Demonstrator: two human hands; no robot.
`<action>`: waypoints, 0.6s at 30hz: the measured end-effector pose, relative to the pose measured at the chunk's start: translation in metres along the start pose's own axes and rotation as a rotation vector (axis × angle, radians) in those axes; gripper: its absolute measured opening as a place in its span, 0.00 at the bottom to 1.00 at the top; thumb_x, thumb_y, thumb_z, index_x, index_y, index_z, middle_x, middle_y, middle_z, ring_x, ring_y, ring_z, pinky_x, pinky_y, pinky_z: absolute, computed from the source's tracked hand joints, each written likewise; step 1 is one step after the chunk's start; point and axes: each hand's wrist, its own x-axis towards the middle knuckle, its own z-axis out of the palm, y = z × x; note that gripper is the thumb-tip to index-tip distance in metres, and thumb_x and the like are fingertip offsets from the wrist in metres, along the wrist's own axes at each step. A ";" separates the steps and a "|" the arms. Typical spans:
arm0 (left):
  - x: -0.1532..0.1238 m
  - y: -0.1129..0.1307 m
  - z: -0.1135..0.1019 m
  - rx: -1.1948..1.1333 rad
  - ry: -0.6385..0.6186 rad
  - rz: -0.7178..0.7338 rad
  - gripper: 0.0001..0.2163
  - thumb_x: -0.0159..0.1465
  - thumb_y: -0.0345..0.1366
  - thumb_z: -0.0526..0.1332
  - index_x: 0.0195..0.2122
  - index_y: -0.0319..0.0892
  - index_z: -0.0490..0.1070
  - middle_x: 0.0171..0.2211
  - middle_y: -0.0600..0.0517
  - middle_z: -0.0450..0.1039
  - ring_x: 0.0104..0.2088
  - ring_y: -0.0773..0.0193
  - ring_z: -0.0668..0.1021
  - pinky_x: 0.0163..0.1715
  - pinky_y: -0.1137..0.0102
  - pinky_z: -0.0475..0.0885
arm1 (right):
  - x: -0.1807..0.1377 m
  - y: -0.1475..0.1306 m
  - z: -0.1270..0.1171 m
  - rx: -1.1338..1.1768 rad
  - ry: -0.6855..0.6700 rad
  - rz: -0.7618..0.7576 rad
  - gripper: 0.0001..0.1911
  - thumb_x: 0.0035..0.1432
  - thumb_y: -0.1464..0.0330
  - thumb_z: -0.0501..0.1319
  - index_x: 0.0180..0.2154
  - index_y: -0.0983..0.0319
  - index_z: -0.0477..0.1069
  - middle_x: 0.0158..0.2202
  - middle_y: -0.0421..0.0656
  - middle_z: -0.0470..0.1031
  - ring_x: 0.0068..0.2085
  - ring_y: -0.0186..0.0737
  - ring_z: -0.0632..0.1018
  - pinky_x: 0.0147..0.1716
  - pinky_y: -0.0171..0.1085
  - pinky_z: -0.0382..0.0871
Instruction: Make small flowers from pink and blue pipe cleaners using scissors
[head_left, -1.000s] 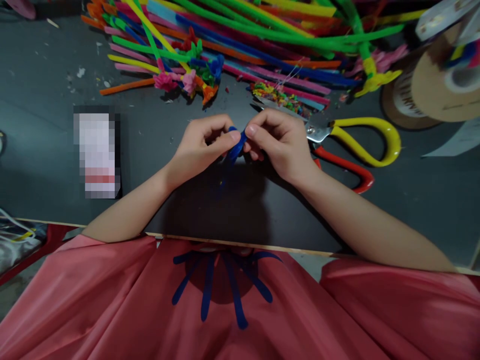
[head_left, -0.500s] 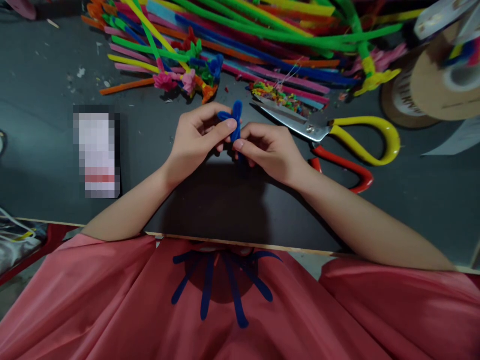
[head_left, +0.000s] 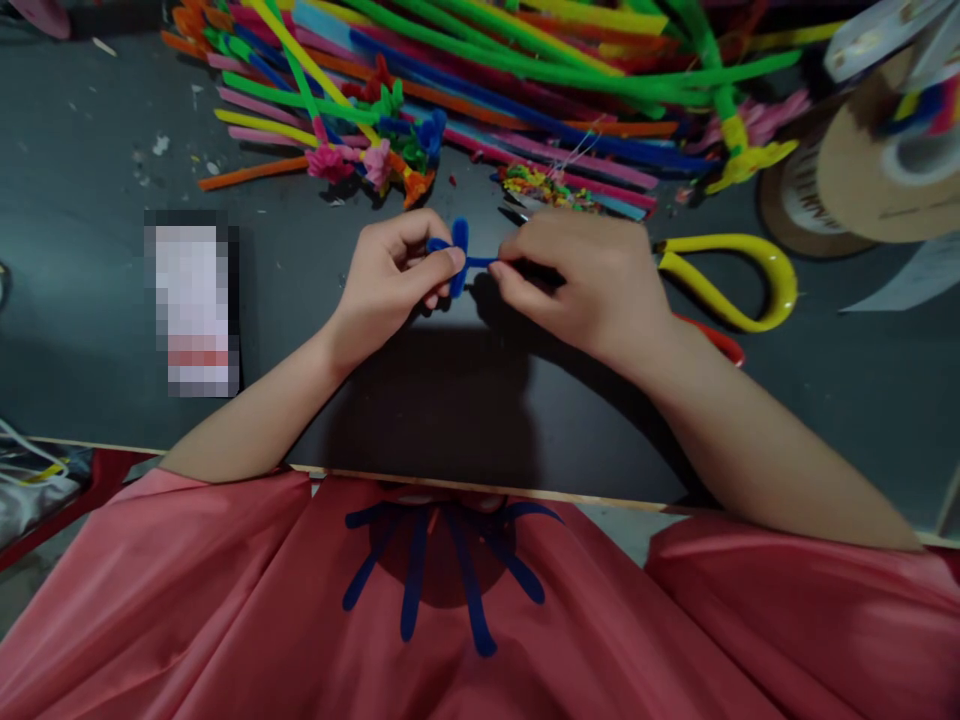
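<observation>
Right hand [head_left: 592, 285] pulled pipe cleaner [head_left: 459, 248] rightward, crowding scissors [head_left: 782, 278]; left hand [head_left: 390, 278] anchors.

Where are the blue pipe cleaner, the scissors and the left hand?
blue pipe cleaner [head_left: 459, 245]: head view, on its folded loops between the hands.
scissors [head_left: 720, 242]: head view, on the yellow handle loop.
left hand [head_left: 382, 285]: head view, on the back of the hand.
</observation>
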 end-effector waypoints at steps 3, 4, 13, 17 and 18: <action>-0.001 0.001 0.000 0.017 -0.041 -0.013 0.09 0.58 0.31 0.61 0.21 0.41 0.65 0.16 0.61 0.65 0.16 0.82 0.66 0.16 0.82 0.62 | -0.001 0.007 -0.004 -0.237 0.037 -0.055 0.14 0.63 0.61 0.51 0.31 0.61 0.69 0.31 0.46 0.74 0.34 0.39 0.74 0.31 0.38 0.61; -0.001 0.001 0.000 0.026 -0.056 -0.016 0.09 0.58 0.32 0.61 0.21 0.41 0.65 0.17 0.60 0.65 0.16 0.82 0.67 0.16 0.82 0.62 | -0.002 0.010 -0.004 -0.289 0.064 -0.076 0.15 0.63 0.59 0.50 0.33 0.61 0.69 0.32 0.46 0.74 0.34 0.40 0.74 0.31 0.38 0.61; -0.005 0.007 0.001 0.005 -0.152 -0.071 0.09 0.58 0.31 0.62 0.22 0.40 0.64 0.17 0.60 0.65 0.17 0.81 0.67 0.17 0.82 0.62 | -0.007 0.013 0.003 -0.436 0.183 -0.173 0.16 0.65 0.61 0.48 0.32 0.59 0.70 0.27 0.44 0.75 0.31 0.37 0.76 0.30 0.37 0.62; -0.006 0.009 0.003 -0.005 -0.168 -0.104 0.09 0.58 0.31 0.61 0.22 0.39 0.63 0.17 0.60 0.65 0.17 0.82 0.67 0.17 0.83 0.61 | -0.008 0.008 0.007 -0.397 0.176 -0.124 0.18 0.66 0.61 0.45 0.31 0.58 0.70 0.27 0.43 0.75 0.32 0.37 0.76 0.31 0.36 0.63; -0.006 0.010 0.003 -0.003 -0.171 -0.107 0.09 0.58 0.31 0.61 0.22 0.39 0.63 0.17 0.60 0.66 0.17 0.82 0.67 0.18 0.83 0.61 | -0.009 0.007 0.008 -0.378 0.166 -0.101 0.19 0.66 0.61 0.44 0.31 0.58 0.70 0.28 0.43 0.75 0.32 0.37 0.76 0.31 0.36 0.64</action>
